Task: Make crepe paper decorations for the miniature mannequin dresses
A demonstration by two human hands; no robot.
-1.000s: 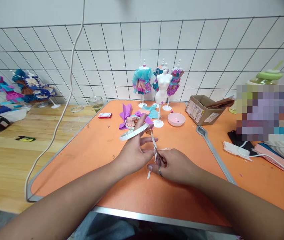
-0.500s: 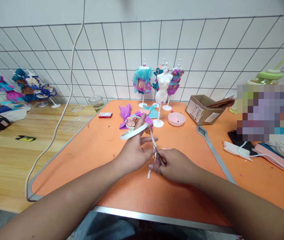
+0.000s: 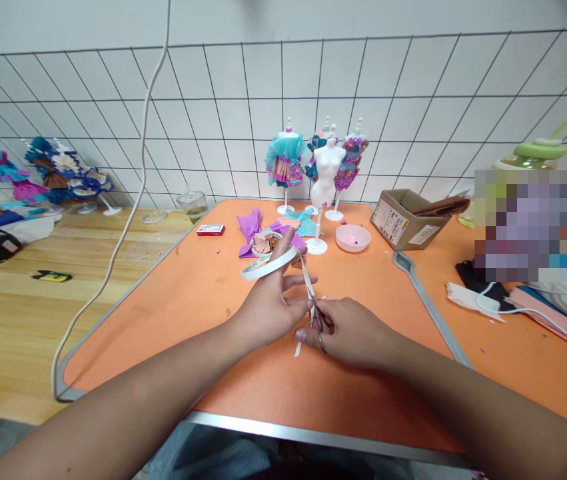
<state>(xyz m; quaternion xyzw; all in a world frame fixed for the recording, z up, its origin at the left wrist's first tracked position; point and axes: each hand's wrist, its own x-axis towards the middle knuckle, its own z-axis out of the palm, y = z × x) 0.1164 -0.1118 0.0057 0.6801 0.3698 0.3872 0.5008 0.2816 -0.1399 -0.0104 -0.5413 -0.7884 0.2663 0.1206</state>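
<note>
A roll of white tape (image 3: 269, 267) hangs around the fingers of my left hand (image 3: 268, 303). From the roll a narrow white strip (image 3: 308, 277) runs down to my left thumb and fingertips, which pinch it. My right hand (image 3: 350, 330) grips a pair of small scissors (image 3: 324, 321), its thumb and fingers at the handles. The scissor blades lie at the strip, close to my left thumb; I cannot tell if they cut through it. The strip's loose end dangles below, near my right thumb. Behind my left hand lie purple fabric pieces (image 3: 250, 227) and a round holder with beige scraps (image 3: 264, 244).
Beyond my hands stand a bare white mannequin (image 3: 329, 167) and several dressed ones, one in a turquoise dress (image 3: 284, 160). A pink bowl (image 3: 353, 238), a cardboard box (image 3: 397, 219) and a small red box (image 3: 210, 230) rest on the orange table (image 3: 163, 347). A white cable (image 3: 143, 147) hangs at left.
Almost nothing differs. Both hands, the tape roll and the scissors keep nearly the same place, with only a tiny shift in view.
</note>
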